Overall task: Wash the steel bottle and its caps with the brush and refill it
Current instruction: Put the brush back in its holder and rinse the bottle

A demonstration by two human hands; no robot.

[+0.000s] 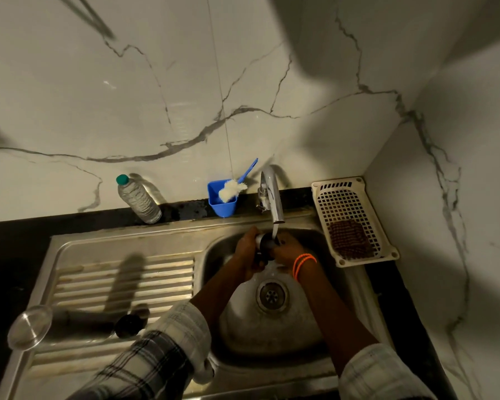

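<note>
Both my hands meet over the sink basin [324,319], under the tap [272,194]. Between them is a small dark cap with a steel rim [266,242], and a thin stream of water [275,230] falls onto it. My left hand [246,251] grips the cap's left side while my right hand [289,251], orange bands at its wrist, holds the right side. The steel bottle [55,323] lies on its side on the drainboard at the lower left, its shiny base toward me. At its other end is a dark round part [128,325]. The white-bristled brush [233,188] with a blue handle rests in a blue holder [223,204].
A clear plastic bottle [138,199] with a green cap leans against the marble wall behind the drainboard [156,272]. To the right of the sink, a white plastic basket [355,194] holds a brown scrubber [348,238]. The drain [272,295] sits below my hands.
</note>
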